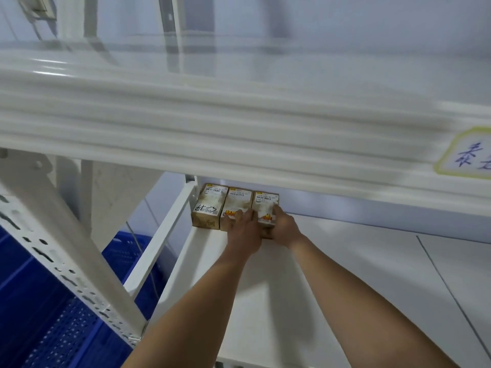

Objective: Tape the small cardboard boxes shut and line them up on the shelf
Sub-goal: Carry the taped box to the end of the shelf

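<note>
Three small cardboard boxes with white labels stand side by side at the back left of the white shelf. The left box stands free. My left hand lies over the front of the middle box, its fingers reaching onto the top. My right hand holds the right box from its right side, with fingers curled over its top edge. The fronts of both held boxes are hidden by my hands.
A thick white shelf beam crosses overhead, carrying a handwritten label at the right. A slanted white perforated upright stands at the left, with blue plastic crates behind and below it. A seam runs across the shelf's right part.
</note>
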`<state>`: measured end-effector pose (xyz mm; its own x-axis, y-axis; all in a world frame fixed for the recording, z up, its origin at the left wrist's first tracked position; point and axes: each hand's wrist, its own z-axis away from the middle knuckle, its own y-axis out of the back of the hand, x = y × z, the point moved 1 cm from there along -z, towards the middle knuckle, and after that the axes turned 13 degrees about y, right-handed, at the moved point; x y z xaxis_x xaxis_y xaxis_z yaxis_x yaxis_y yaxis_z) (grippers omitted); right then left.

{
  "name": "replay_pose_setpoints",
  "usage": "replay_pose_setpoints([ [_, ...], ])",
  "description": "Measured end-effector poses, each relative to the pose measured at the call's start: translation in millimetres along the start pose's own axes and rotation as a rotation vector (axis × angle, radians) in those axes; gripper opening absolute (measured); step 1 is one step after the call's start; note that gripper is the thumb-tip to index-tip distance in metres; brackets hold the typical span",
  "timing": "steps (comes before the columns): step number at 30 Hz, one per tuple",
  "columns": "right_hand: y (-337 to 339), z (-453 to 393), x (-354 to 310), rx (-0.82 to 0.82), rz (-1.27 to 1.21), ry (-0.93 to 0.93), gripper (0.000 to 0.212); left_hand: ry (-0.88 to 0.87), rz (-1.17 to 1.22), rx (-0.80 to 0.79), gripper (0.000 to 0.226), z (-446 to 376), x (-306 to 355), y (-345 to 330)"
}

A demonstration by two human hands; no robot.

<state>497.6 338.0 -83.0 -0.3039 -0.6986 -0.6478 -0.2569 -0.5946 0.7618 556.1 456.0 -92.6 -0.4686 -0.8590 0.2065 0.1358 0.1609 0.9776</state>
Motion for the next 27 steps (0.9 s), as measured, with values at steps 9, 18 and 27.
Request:
replay_pose_setpoints([
  [9, 45, 71, -3, 0.155, 0.168, -0.169, 0.058, 0.005, 0.160, -0.066, 0.063, 51, 57, 21],
  [18, 163, 230, 66, 0.106, 0.550, -0.384, 0.067, -0.317, 0.095, -0.272, 0.062, 145, 187, 44],
  [27, 273, 370, 140, 0.203, 0.548, -0.502, 0.066, -0.494, 0.003, -0.324, 0.061, 239, 328, 43],
])
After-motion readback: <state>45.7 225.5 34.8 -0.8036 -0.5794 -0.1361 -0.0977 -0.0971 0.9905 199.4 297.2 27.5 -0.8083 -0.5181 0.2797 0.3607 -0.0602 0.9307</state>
